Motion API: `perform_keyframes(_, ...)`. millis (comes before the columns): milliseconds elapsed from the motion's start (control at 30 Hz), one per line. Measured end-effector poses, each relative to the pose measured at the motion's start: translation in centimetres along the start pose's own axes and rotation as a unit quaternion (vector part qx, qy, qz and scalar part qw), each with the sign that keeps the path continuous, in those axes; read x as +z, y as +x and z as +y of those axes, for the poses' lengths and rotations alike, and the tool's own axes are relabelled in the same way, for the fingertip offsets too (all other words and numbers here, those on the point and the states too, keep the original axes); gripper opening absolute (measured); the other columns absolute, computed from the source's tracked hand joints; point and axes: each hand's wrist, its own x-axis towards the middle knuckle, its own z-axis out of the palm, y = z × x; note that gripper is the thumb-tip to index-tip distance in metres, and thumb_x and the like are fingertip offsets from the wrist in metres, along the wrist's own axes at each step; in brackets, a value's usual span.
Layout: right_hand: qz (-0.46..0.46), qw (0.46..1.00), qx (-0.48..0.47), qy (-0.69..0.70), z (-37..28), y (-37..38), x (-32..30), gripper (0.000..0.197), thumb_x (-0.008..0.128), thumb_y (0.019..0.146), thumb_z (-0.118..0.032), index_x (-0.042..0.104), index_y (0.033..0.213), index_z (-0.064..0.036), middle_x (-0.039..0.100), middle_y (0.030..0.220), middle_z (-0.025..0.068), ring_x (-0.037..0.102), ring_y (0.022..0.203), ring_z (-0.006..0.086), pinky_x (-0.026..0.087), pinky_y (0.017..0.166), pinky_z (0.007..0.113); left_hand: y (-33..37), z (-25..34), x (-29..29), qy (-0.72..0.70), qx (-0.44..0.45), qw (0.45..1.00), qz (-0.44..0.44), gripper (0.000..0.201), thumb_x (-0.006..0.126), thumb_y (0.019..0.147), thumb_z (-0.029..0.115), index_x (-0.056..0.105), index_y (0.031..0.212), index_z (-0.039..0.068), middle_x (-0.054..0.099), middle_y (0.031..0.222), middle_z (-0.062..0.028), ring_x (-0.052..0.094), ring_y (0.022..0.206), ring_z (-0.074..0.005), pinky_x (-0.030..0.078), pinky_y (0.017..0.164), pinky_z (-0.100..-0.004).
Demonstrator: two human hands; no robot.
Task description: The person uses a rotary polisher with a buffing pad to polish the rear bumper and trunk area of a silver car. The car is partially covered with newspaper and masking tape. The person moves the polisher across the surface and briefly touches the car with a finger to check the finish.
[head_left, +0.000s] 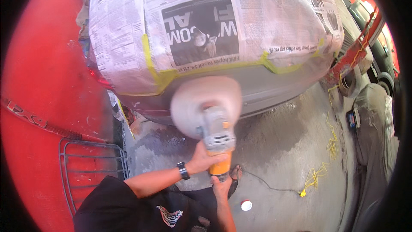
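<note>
I hold an orange-and-grey power polisher (220, 141) out in front of me in both hands. My left hand (202, 160) is wrapped round the body just behind the grey head. Lower down, my right hand (221, 185) grips the rear end. The large white round pad (184, 103), blurred by motion, is up against the grey car bumper (266, 90) and hides part of it. Newspaper (124, 47) covers the car above the bumper, edged with yellow-green masking tape (150, 62).
A dark cord runs from the polisher to a yellow extension cord (315, 178) on the concrete floor (274, 154). A small white-topped round container (246, 205) stands near my feet. At left are a red wall (47, 56) and a metal rack (92, 157); covered items (372, 124) line the right.
</note>
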Motion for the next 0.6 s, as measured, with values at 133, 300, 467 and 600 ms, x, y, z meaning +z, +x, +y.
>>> perform_keyframes(133,-0.045,0.993,0.068,-0.085,2.5,-3.1,1.7,0.061,0.090,0.080,-0.043,0.070,0.116,0.0025,0.076,0.103,0.0097,0.070,0.096,0.0154,0.055,0.085,0.034,-5.3,-2.5,-3.9,-0.025,-0.059,0.994,0.087,0.043,0.083,0.086,0.011,0.067,0.124,0.001,0.073,0.115,-0.0057,0.069,0.103,-0.0139,0.056,0.094,-0.0331)
perform_keyframes(300,-0.045,0.987,0.114,-0.108,3.6,-4.4,1.4,0.060,0.089,0.080,-0.046,0.071,0.111,0.0028,0.075,0.091,0.0090,0.071,0.086,0.0158,0.056,0.077,0.034,-6.1,-3.3,-3.3,-0.050,-0.088,0.987,0.124,0.042,0.084,0.085,0.009,0.067,0.122,0.001,0.073,0.115,-0.0057,0.069,0.103,-0.0137,0.056,0.093,-0.0325)
perform_keyframes(467,0.025,0.994,0.104,0.006,0.4,-2.2,-1.9,0.061,0.087,0.082,-0.052,0.067,0.099,0.0028,0.067,0.075,0.0033,0.065,0.062,0.0118,0.053,0.054,0.029,-0.9,-4.8,2.3,0.018,-0.066,0.996,0.065,0.045,0.086,0.083,0.011,0.067,0.123,0.002,0.074,0.115,-0.0055,0.070,0.103,-0.0138,0.056,0.091,-0.0329)
perform_keyframes(600,0.115,0.987,0.096,0.056,-2.1,1.0,-7.0,0.063,0.086,0.083,-0.050,0.064,0.105,0.0047,0.067,0.079,0.0062,0.065,0.060,0.0157,0.054,0.049,0.032,5.5,-4.8,9.6,0.024,-0.070,0.997,0.004,0.045,0.087,0.082,0.015,0.067,0.121,0.003,0.074,0.115,-0.0061,0.071,0.103,-0.0145,0.057,0.090,-0.0327)
